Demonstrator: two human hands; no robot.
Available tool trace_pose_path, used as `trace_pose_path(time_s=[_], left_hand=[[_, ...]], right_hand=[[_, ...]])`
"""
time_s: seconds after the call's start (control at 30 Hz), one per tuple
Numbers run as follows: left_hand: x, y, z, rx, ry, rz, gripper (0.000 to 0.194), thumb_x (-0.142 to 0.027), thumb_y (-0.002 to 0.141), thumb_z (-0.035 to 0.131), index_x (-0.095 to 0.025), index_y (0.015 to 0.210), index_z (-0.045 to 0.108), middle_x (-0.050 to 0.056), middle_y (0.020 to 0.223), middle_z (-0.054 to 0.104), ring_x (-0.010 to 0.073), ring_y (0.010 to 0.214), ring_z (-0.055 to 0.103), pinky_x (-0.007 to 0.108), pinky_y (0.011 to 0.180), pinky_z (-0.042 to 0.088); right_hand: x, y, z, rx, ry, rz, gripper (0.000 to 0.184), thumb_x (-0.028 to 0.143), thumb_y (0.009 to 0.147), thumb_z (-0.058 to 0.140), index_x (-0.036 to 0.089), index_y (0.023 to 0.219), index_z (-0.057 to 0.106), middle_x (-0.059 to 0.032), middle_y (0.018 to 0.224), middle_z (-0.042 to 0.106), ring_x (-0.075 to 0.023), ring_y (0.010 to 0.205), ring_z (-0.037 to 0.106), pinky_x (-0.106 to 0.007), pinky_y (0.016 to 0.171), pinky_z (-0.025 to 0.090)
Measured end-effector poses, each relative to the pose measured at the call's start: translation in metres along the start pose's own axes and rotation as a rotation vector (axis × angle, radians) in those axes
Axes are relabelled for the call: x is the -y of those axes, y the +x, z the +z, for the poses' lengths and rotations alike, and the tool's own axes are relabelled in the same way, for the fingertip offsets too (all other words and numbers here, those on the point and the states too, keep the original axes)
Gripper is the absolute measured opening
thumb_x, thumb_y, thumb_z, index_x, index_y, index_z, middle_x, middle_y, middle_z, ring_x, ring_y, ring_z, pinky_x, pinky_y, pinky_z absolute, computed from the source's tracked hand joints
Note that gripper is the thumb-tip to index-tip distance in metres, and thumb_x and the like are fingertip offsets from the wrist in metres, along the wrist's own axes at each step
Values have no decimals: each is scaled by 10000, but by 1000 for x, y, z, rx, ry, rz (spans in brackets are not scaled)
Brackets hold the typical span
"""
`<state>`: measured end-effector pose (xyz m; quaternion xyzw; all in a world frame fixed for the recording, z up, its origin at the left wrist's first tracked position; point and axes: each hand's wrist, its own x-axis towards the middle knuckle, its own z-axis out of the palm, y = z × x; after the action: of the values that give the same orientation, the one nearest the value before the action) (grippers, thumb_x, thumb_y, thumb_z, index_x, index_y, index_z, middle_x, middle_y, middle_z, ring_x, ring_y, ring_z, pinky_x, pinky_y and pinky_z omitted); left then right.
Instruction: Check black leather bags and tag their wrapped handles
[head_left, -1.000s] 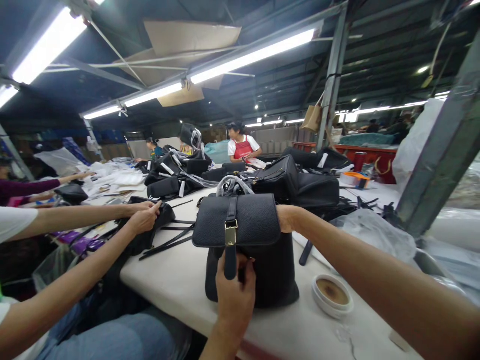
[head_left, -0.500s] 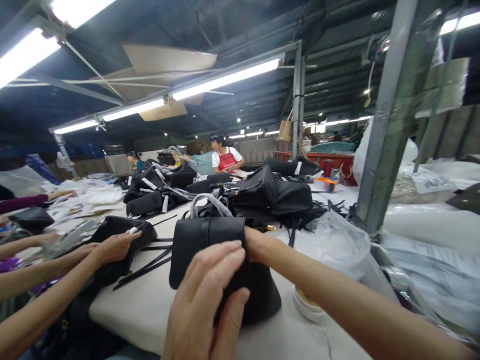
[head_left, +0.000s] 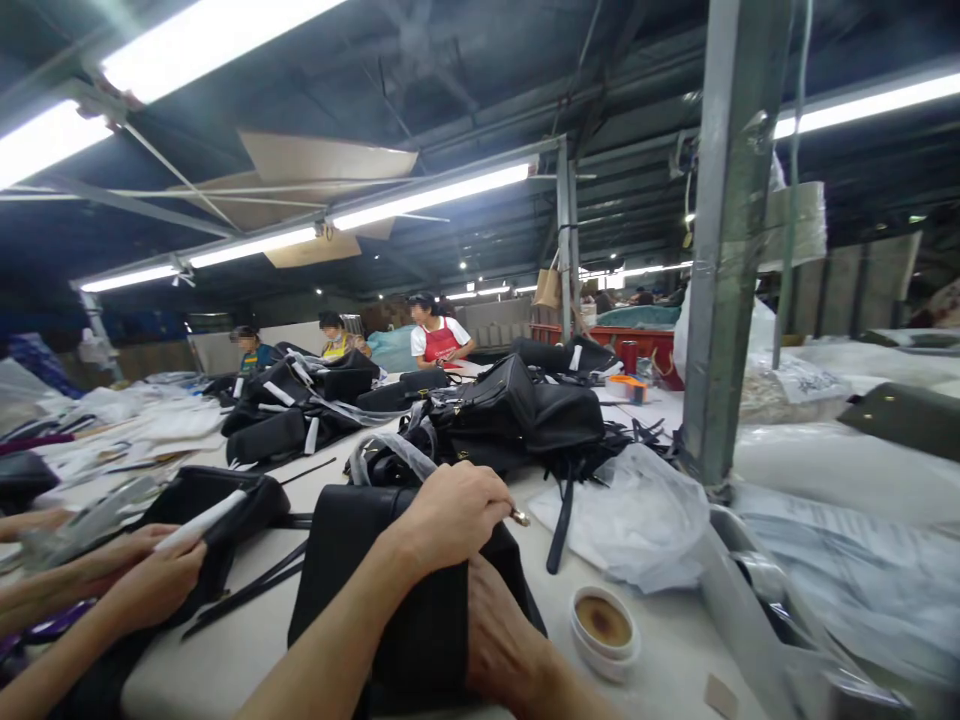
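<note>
A black leather bag [head_left: 375, 600] stands on the white table [head_left: 240, 670] right in front of me. My left hand [head_left: 450, 515] reaches over its top edge, and a small gold fitting [head_left: 520, 517] pokes out past the fingertips. Low on the bag's right side lies my right hand [head_left: 499, 630], its fingers hidden against the leather. The bag's front buckle does not show from here.
Several black bags [head_left: 480, 420] are heaped ahead, with a crumpled plastic sheet [head_left: 630, 520] and a round tin of tan paste [head_left: 604, 625] at right. A co-worker's hands [head_left: 150, 575] work on another black bag [head_left: 210, 505] at left. A steel column [head_left: 724, 250] rises behind.
My left hand has moved from the bag's front up over its top. My right hand has dropped from the upper edge to the lower side. The scene has shifted left in view.
</note>
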<state>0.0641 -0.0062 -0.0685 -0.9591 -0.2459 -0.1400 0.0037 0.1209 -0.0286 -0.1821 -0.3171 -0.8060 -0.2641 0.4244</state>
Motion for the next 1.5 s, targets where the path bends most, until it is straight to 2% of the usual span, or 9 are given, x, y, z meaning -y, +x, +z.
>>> trace_pose_path(time_s=[0.07, 0.13, 0.2, 0.3, 0.37, 0.5, 0.7, 1.03, 1.5], left_hand=[[4, 0, 8, -28, 5, -36, 282, -212, 892, 455, -238, 815, 724, 13, 887, 736, 198, 861, 647, 299, 804, 477], [6, -2, 13, -88, 17, -72, 297, -222, 909, 446, -224, 771, 709, 12, 829, 729, 193, 804, 635, 290, 735, 461], [6, -5, 17, -135, 8, -76, 290, -221, 913, 459, -214, 741, 692, 5, 790, 718, 182, 767, 623, 283, 704, 438], [3, -8, 22, -205, -25, -63, 283, -207, 905, 486, -202, 679, 656, -6, 732, 697, 165, 740, 607, 280, 707, 419], [1, -10, 27, -251, -36, -70, 277, -197, 893, 501, -198, 648, 630, -4, 708, 681, 164, 742, 599, 289, 727, 421], [-5, -13, 40, -347, -28, -96, 252, -193, 883, 501, -204, 662, 622, 1, 715, 673, 173, 762, 598, 364, 881, 421], [-13, -17, 60, -461, 1, -141, 233, -175, 876, 483, -208, 681, 607, 1, 728, 659, 169, 759, 597, 466, 1040, 345], [-6, -20, 58, -414, -61, -102, 235, -172, 894, 448, -208, 713, 594, -3, 741, 646, 162, 779, 593, 464, 1073, 323], [-7, -19, 60, -430, -116, -131, 239, -176, 896, 453, -205, 696, 580, -6, 734, 638, 160, 771, 594, 466, 1084, 304]], right_hand=[[1, -22, -23, -25, 45, -128, 337, 139, 943, 370, 280, 1063, 652, -3, 1053, 736, -169, 1068, 651, -335, 1039, 487], [-1, -47, -45, -71, 61, -128, 270, 126, 940, 411, 225, 1008, 653, -54, 1056, 730, -190, 1073, 654, -325, 981, 527], [-9, -66, -64, -209, 71, 183, 180, 161, 934, 478, 199, 1026, 627, -85, 1022, 718, -175, 971, 688, -236, 844, 574], [-23, -72, -83, -365, 133, 682, 117, 200, 916, 531, 220, 1011, 595, -35, 876, 701, -152, 784, 700, -209, 702, 581], [-31, -63, -90, -396, 124, 762, 81, 225, 909, 541, 221, 955, 608, -15, 814, 674, -143, 708, 674, -210, 636, 563], [-34, -40, -88, -335, 27, 601, 111, 184, 899, 533, 217, 843, 622, -5, 768, 631, -129, 652, 619, -220, 613, 519], [-33, -43, -64, -291, -180, 466, 168, 142, 941, 459, 173, 962, 622, -58, 849, 688, -166, 762, 675, -255, 711, 528], [-43, -38, -75, -96, -173, 314, 255, 114, 963, 382, 164, 843, 602, -50, 725, 645, -155, 664, 653, -236, 634, 512], [-39, -33, -61, -119, -488, 415, 342, 171, 972, 310, 215, 684, 490, 6, 605, 521, -125, 476, 511, -228, 435, 341]])
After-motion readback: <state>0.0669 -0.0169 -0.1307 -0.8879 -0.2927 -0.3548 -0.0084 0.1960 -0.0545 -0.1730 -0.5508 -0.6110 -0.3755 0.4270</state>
